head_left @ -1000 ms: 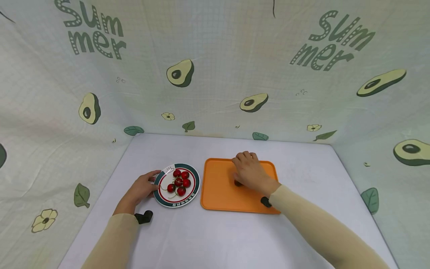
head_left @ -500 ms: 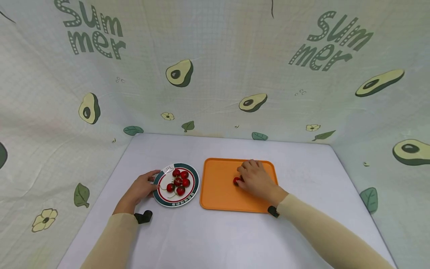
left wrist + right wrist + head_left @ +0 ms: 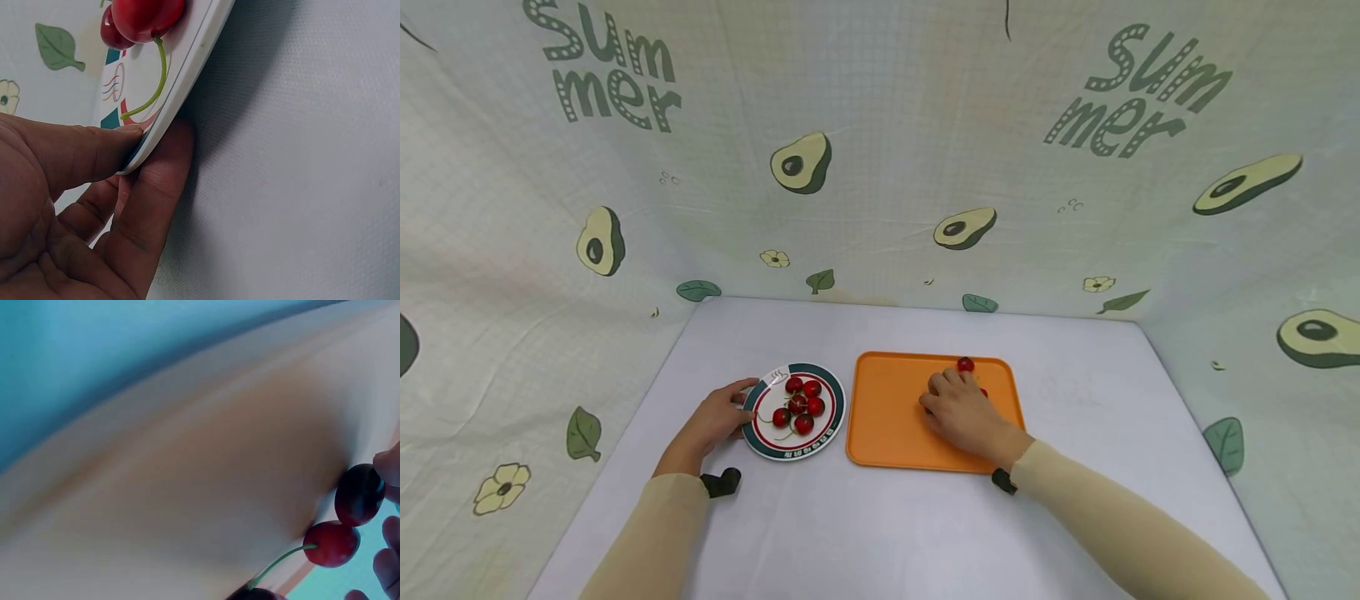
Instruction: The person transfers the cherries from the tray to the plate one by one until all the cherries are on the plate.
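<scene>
My left hand (image 3: 718, 414) grips the left rim of a white plate (image 3: 758, 443) with a green and red border, thumb on top and fingers beneath. Several red cherries (image 3: 804, 424) with green stems lie on the plate. My right hand (image 3: 964, 410) is low over an orange tray (image 3: 883, 433), fingers bent downward, and hides part of it. One cherry (image 3: 966, 364) lies behind this hand, and another shows partly beside it. In the right wrist view a fingertip touches a dark cherry (image 3: 360, 495), beside a red stemmed cherry (image 3: 331, 544). Whether the dark cherry is pinched is unclear.
Plate and tray stand side by side on a white-covered table (image 3: 820, 533). Behind and at both sides hangs a pale cloth (image 3: 880, 125) printed with avocados and leaves. A black strap piece (image 3: 722, 483) shows at the left wrist.
My right hand shifted right and back, then slightly left and forward over the tray. Cherries now show behind and beside it; the one at its fingertips is hidden. My left hand stays on the plate.
</scene>
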A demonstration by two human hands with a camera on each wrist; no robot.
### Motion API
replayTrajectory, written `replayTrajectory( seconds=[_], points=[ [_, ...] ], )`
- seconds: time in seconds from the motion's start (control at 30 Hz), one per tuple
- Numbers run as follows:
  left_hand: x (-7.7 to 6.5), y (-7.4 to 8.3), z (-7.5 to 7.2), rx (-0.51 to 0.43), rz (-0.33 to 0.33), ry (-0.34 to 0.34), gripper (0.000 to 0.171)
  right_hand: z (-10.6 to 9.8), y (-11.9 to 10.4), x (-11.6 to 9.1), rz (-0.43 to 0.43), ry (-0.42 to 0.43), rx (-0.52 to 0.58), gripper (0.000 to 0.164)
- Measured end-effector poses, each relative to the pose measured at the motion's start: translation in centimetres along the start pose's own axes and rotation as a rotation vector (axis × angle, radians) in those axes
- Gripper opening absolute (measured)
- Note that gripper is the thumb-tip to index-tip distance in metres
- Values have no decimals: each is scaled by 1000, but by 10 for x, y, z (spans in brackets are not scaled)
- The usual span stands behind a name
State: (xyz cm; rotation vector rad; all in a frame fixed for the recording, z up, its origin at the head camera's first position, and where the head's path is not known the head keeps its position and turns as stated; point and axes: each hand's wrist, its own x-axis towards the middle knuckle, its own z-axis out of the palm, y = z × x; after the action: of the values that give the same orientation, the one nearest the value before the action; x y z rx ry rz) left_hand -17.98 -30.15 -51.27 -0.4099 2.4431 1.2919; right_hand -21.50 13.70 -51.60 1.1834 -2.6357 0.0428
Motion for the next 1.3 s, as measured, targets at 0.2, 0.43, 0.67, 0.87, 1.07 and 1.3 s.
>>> replayTrajectory(
  seconds=[0.2,0.43,0.67,0.87,1.07,1.3],
  points=[
    [1,-1,0,12,-3,7,71,-2,4,-10,2,0,49,8],
    [1,-2,0,20,4,6,71,-3,9,-22,75,42,69,19],
    [2,-2,0,27,4,7,71,-1,10,-26,152,44,-32,40],
    [2,-2,0,42,0,13,70,2,7,-23,185,10,-39,46],
    [3,-1,1,34,-8,13,70,3,7,-22,220,5,-47,47],
    [1,-2,0,32,-3,11,70,3,7,-24,235,-49,-52,50]
  ],
)
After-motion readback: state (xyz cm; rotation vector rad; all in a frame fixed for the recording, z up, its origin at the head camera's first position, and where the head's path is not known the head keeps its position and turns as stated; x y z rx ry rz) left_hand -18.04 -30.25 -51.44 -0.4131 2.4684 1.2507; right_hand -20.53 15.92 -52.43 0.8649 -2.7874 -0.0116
